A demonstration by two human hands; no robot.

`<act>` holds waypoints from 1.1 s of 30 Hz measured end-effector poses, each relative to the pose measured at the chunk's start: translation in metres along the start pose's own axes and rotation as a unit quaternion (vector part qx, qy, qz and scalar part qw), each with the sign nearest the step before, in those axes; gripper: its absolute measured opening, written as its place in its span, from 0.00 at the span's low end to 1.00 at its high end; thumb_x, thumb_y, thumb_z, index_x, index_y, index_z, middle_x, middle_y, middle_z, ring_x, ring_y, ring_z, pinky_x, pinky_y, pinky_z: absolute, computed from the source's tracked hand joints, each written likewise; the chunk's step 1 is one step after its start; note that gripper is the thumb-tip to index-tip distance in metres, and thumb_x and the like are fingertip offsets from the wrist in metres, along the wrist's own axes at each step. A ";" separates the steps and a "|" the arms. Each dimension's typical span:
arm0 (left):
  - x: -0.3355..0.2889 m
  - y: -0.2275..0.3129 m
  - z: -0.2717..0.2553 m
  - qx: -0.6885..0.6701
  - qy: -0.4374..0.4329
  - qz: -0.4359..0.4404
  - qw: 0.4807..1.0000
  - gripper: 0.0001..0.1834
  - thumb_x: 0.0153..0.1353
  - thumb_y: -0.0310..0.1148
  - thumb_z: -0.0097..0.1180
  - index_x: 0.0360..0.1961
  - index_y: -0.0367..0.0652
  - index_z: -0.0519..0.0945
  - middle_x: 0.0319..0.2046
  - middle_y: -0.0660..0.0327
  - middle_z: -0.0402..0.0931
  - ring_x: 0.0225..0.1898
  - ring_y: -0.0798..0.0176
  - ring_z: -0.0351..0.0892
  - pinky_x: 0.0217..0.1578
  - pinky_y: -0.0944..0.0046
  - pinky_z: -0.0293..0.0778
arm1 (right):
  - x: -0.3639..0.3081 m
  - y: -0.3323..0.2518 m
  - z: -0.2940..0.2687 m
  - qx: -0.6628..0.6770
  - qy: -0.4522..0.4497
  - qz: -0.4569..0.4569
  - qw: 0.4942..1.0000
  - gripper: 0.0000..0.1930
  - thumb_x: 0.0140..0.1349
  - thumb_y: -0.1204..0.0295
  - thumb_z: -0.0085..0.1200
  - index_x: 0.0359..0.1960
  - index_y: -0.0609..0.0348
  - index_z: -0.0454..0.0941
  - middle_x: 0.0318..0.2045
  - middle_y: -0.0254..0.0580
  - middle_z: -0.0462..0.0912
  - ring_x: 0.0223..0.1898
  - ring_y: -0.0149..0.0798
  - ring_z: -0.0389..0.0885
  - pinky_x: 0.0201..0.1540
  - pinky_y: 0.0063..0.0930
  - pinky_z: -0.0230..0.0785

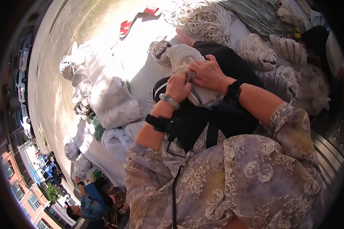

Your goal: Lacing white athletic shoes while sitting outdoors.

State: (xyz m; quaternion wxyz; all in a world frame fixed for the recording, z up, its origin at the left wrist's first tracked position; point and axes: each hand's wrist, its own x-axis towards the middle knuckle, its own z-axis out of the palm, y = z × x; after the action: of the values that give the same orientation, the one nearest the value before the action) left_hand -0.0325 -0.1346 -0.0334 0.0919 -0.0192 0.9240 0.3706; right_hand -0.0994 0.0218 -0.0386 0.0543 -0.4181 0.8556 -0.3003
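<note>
A whitish, rounded bundle (184,54) lies across my lap on dark trousers; its exact kind is hard to tell. Both my hands meet over its middle. My left hand (178,87), with a pale bangle and a black wrist strap behind it, is closed with its fingertips pinching a white strip (188,78) on the bundle. My right hand (209,74), also with a black wrist strap, presses in from the other side, thumb and fingers bent around the same strip. The fingertips partly hide the strip. Another coiled white bundle (161,51) sits just beyond.
A large heap of loose white cords (204,21) lies ahead. More white bundles (257,51) are stacked on the right. White sacks (116,101) stand on the left. Red-strapped sandals (128,27) lie on the sunlit ground. Another person (91,202) sits at lower left.
</note>
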 end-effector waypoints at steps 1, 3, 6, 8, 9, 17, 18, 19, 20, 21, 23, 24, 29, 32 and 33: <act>0.001 0.001 0.000 0.000 -0.003 -0.006 1.000 0.11 0.42 0.32 0.51 0.26 0.34 0.73 0.21 0.47 0.74 0.26 0.46 0.75 0.29 0.55 0.70 | 0.001 -0.001 0.000 -0.002 0.001 0.008 1.000 0.13 0.43 0.67 0.54 0.33 0.49 0.70 0.30 0.35 0.77 0.38 0.39 0.77 0.46 0.40 0.52; 0.004 0.013 -0.002 0.048 -0.033 -0.030 0.998 0.12 0.42 0.32 0.52 0.27 0.34 0.74 0.22 0.46 0.74 0.28 0.45 0.76 0.31 0.53 0.70 | 0.001 0.001 0.001 0.002 -0.005 0.029 1.000 0.14 0.43 0.66 0.55 0.34 0.50 0.69 0.30 0.35 0.76 0.39 0.40 0.76 0.50 0.44 0.52; 0.010 0.038 -0.011 0.123 -0.120 -0.106 0.979 0.14 0.45 0.31 0.51 0.33 0.34 0.75 0.30 0.43 0.76 0.36 0.43 0.77 0.40 0.51 0.71 | 0.003 0.003 0.002 0.008 -0.006 0.053 0.999 0.14 0.43 0.66 0.55 0.33 0.50 0.69 0.30 0.36 0.76 0.38 0.40 0.76 0.52 0.45 0.52; 0.010 0.039 -0.009 0.109 -0.103 -0.123 0.981 0.14 0.45 0.30 0.51 0.34 0.34 0.75 0.30 0.42 0.76 0.36 0.43 0.77 0.40 0.50 0.71 | 0.004 0.003 0.001 0.012 0.001 0.055 0.998 0.13 0.42 0.66 0.54 0.32 0.49 0.69 0.28 0.35 0.77 0.37 0.40 0.77 0.49 0.43 0.52; 0.010 0.038 -0.005 0.109 -0.101 -0.126 0.981 0.14 0.45 0.30 0.51 0.34 0.34 0.75 0.30 0.42 0.76 0.36 0.43 0.77 0.40 0.50 0.71 | 0.004 0.003 -0.002 0.022 -0.011 0.073 0.997 0.13 0.42 0.66 0.54 0.32 0.49 0.69 0.29 0.36 0.77 0.37 0.40 0.77 0.50 0.45 0.52; 0.002 0.029 0.008 0.083 0.009 -0.082 0.993 0.11 0.44 0.29 0.47 0.29 0.34 0.73 0.23 0.42 0.75 0.30 0.40 0.75 0.35 0.46 0.69 | 0.004 -0.006 -0.021 0.012 -0.085 0.111 0.990 0.14 0.45 0.64 0.54 0.34 0.49 0.68 0.31 0.38 0.77 0.38 0.43 0.77 0.52 0.52 0.50; 0.002 0.029 0.007 0.077 0.013 -0.064 0.995 0.11 0.44 0.29 0.47 0.29 0.34 0.73 0.23 0.42 0.74 0.30 0.40 0.75 0.35 0.46 0.69 | 0.002 -0.006 -0.021 0.001 -0.073 0.105 0.992 0.14 0.45 0.64 0.54 0.35 0.49 0.68 0.31 0.38 0.77 0.38 0.43 0.77 0.52 0.52 0.50; 0.000 0.030 0.007 0.081 0.022 -0.052 0.995 0.11 0.43 0.29 0.47 0.28 0.35 0.74 0.23 0.43 0.74 0.30 0.42 0.75 0.34 0.47 0.69 | -0.001 -0.006 -0.021 -0.009 -0.061 0.099 0.993 0.15 0.45 0.64 0.54 0.36 0.48 0.68 0.31 0.38 0.77 0.38 0.43 0.77 0.52 0.53 0.50; 0.000 0.030 0.006 0.083 0.024 -0.050 0.995 0.11 0.43 0.29 0.47 0.28 0.35 0.74 0.23 0.43 0.74 0.30 0.42 0.75 0.34 0.47 0.69 | -0.004 -0.005 -0.020 -0.010 -0.057 0.097 0.994 0.15 0.45 0.64 0.54 0.36 0.48 0.68 0.31 0.38 0.77 0.38 0.43 0.77 0.52 0.53 0.50; -0.001 0.029 0.004 0.076 0.019 -0.030 0.996 0.11 0.43 0.29 0.47 0.28 0.35 0.74 0.23 0.44 0.74 0.30 0.42 0.75 0.34 0.48 0.69 | -0.007 -0.005 -0.020 -0.018 -0.038 0.083 0.996 0.15 0.45 0.65 0.54 0.36 0.48 0.68 0.31 0.38 0.77 0.38 0.43 0.77 0.51 0.53 0.51; 0.000 0.028 0.001 0.068 0.013 -0.010 0.998 0.10 0.44 0.29 0.47 0.28 0.36 0.74 0.23 0.44 0.74 0.29 0.42 0.75 0.33 0.49 0.69 | -0.013 -0.004 -0.021 -0.026 -0.018 0.069 0.997 0.15 0.45 0.66 0.54 0.37 0.48 0.68 0.31 0.38 0.76 0.38 0.44 0.77 0.51 0.53 0.51; 0.002 0.026 -0.001 0.055 -0.005 0.003 0.998 0.11 0.44 0.29 0.46 0.29 0.36 0.74 0.23 0.44 0.74 0.29 0.43 0.75 0.32 0.50 0.69 | -0.014 -0.003 -0.022 -0.016 -0.010 0.056 0.998 0.16 0.45 0.67 0.56 0.37 0.49 0.68 0.32 0.38 0.76 0.40 0.44 0.76 0.53 0.53 0.51; 0.004 0.025 -0.003 0.028 -0.034 0.042 0.998 0.12 0.44 0.29 0.46 0.31 0.36 0.74 0.23 0.44 0.73 0.29 0.43 0.74 0.31 0.53 0.70 | -0.020 0.000 -0.022 -0.009 0.023 0.031 0.999 0.17 0.44 0.68 0.57 0.37 0.49 0.68 0.32 0.38 0.75 0.40 0.43 0.76 0.54 0.50 0.51; 0.004 0.022 -0.003 0.024 -0.023 0.066 0.997 0.12 0.45 0.28 0.46 0.33 0.36 0.75 0.24 0.44 0.73 0.29 0.41 0.74 0.32 0.53 0.70 | -0.022 0.000 -0.019 -0.015 0.043 0.009 0.999 0.16 0.44 0.69 0.56 0.37 0.49 0.68 0.31 0.38 0.75 0.39 0.43 0.76 0.54 0.49 0.52; 0.007 0.019 -0.004 0.020 -0.023 0.103 0.994 0.12 0.46 0.27 0.46 0.33 0.36 0.75 0.23 0.46 0.74 0.27 0.46 0.75 0.30 0.56 0.71 | -0.022 -0.001 -0.019 -0.023 0.050 -0.007 0.998 0.14 0.46 0.70 0.55 0.36 0.49 0.68 0.31 0.37 0.76 0.38 0.42 0.76 0.54 0.48 0.53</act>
State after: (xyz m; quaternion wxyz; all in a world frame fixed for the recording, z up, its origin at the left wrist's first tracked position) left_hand -0.0422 -0.1237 -0.0191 0.0748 0.0861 0.9260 0.3598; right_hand -0.0910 0.0466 -0.0257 -0.0010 -0.4097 0.8611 -0.3013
